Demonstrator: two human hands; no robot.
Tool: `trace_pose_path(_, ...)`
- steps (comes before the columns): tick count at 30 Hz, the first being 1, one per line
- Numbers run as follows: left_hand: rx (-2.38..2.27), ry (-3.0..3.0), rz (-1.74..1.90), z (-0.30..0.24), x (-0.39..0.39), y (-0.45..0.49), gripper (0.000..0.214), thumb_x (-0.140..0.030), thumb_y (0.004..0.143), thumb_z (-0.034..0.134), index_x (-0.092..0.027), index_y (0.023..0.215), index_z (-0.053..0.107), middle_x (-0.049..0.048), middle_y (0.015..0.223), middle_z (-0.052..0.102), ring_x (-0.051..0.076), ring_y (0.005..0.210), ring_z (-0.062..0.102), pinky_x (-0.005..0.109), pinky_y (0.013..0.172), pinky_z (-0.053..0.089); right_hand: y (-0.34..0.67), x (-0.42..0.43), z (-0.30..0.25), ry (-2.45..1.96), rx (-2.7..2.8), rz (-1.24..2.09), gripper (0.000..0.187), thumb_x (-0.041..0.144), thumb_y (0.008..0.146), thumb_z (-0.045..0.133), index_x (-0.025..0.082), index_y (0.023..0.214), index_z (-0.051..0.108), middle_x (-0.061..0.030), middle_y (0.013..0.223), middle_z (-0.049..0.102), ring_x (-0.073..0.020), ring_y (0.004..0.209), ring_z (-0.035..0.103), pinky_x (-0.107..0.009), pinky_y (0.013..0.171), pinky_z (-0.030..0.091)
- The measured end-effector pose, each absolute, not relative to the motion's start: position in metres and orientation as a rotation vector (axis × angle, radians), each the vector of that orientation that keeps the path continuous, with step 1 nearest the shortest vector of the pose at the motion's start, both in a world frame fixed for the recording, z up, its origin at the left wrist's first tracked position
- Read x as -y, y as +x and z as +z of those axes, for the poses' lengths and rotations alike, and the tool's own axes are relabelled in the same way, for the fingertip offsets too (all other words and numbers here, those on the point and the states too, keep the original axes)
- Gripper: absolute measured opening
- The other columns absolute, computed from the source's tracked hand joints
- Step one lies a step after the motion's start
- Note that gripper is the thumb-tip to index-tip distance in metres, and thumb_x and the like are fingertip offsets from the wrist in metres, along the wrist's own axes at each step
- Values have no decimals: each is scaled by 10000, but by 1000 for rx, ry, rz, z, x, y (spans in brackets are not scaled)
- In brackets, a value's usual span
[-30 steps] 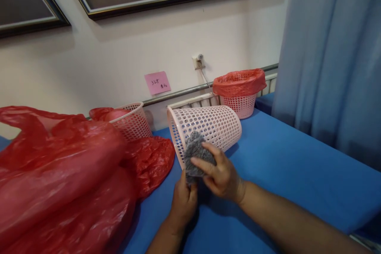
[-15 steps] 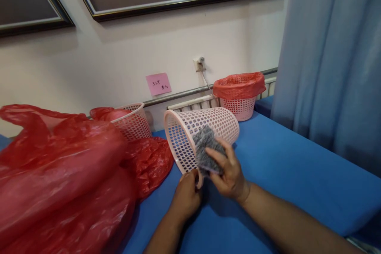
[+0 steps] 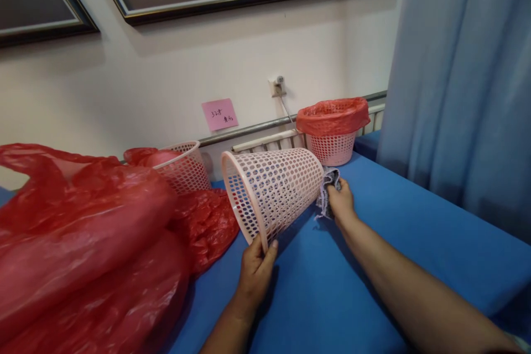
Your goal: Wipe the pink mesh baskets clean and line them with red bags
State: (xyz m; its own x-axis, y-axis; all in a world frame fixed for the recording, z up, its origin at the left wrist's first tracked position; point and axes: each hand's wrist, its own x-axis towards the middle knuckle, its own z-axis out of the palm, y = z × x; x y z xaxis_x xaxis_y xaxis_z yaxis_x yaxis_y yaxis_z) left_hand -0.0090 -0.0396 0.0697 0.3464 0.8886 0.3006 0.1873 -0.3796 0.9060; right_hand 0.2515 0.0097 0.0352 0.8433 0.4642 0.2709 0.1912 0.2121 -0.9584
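Note:
A pale pink perforated wastebasket (image 3: pixel 286 182) lies tipped on its side, its mouth facing left. My left hand (image 3: pixel 255 268) pinches the lower rim, thumb on the outside and fingers at the inner edge. At the basket's base, my right hand (image 3: pixel 342 202) is closed around a grey cleaning cloth (image 3: pixel 327 193) with a pale edge. That cloth is against or very near the bottom of the basket; the exact contact is hidden.
Red plastic bags (image 3: pixel 95 243) are heaped at the left on the blue bed surface (image 3: pixel 398 243). Behind them stands another pink basket (image 3: pixel 191 168). A red-lined basket (image 3: pixel 332 141) sits by the wall rail. A blue curtain (image 3: pixel 460 77) hangs at right.
My right hand has moved the cloth from the basket's side near the rim to its base, farther right. The basket has shifted slightly left, and my left hand still grips its rim.

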Motion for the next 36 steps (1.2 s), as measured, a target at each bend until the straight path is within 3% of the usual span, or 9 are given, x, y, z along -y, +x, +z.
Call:
trace_pose_path(3, -988, 1800, 1116, 68, 36, -10, 411, -375, 879, 634, -149, 1213, 715, 96, 1151, 767, 273, 1109, 693, 417, 1042, 516, 230, 4, 41, -1327, 704, 116, 465, 307, 810, 590, 190, 1257, 638, -120, 1174, 666, -289, 1193, 608, -522, 1093, 464)
trace_pose_path(6, -989, 1817, 1081, 64, 33, -12, 344, -354, 833, 651, -141, 1083, 755, 81, 995, 786, 264, 952, 719, 371, 899, 573, 185, 44, 56, -1077, 1266, -82, 541, 218, 846, 586, 240, 1386, 563, -136, 1473, 479, -281, 1390, 489, -498, 1153, 435)
trace_pose_path(9, -963, 1816, 1035, 60, 31, -13, 268, -345, 803, 658, -152, 945, 778, 69, 910, 787, 253, 845, 718, 333, 792, 585, 158, 75, 68, -797, 1646, -202, 652, 173, 831, 617, 291, 1460, 497, -114, 1562, 354, -285, 1425, 454, -481, 1142, 469)
trace_pose_path(16, -901, 1863, 1013, 60, 27, -8, 458, -151, 705, 532, -153, 1094, 773, 78, 1132, 777, 280, 1138, 688, 450, 1116, 474, 230, 21, 58, -1250, 889, -28, 521, 193, 768, 600, 223, 1287, 642, -131, 1424, 524, -293, 1339, 528, -523, 1178, 400)
trace_pose_path(20, -908, 1950, 926, 57, 23, -7, 591, -102, 648, 497, -162, 1181, 745, 73, 1243, 746, 289, 1244, 640, 494, 1178, 413, 262, -9, 48, -1299, 340, 480, 475, 276, 745, 596, 152, 1200, 652, -95, 980, 708, -282, 968, 702, -515, 938, 577)
trace_pose_path(23, -918, 2008, 885, 54, 20, -7, 665, -74, 616, 483, -174, 1230, 717, 67, 1297, 721, 285, 1290, 608, 516, 1208, 369, 241, 6, 54, -1278, 450, 366, 470, 284, 765, 621, 162, 1217, 646, -114, 1083, 695, -292, 1074, 680, -538, 1022, 532)
trace_pose_path(26, -889, 2038, 845, 55, 20, -5, 616, -58, 669, 495, -171, 1237, 704, 87, 1328, 701, 283, 1315, 585, 517, 1214, 353, 200, 44, 67, -1098, 1044, -42, 501, 222, 821, 616, 231, 1321, 609, -133, 1433, 528, -296, 1369, 516, -535, 1181, 401)
trace_pose_path(28, -832, 2026, 813, 58, 23, -3, 524, -79, 765, 516, -167, 1253, 686, 104, 1343, 688, 280, 1316, 581, 505, 1197, 375, 178, 67, 74, -904, 1431, -153, 595, 170, 825, 609, 278, 1406, 547, -117, 1533, 420, -303, 1420, 467, -528, 1173, 428)
trace_pose_path(36, -852, 1857, 995, 74, 43, -2, 452, -306, 852, 686, -174, 1282, 638, 102, 1229, 722, 274, 1137, 660, 400, 1039, 516, 172, 76, 72, -799, 1590, -192, 666, 157, 813, 625, 279, 1453, 489, -122, 1508, 395, -306, 1376, 501, -507, 1112, 505)
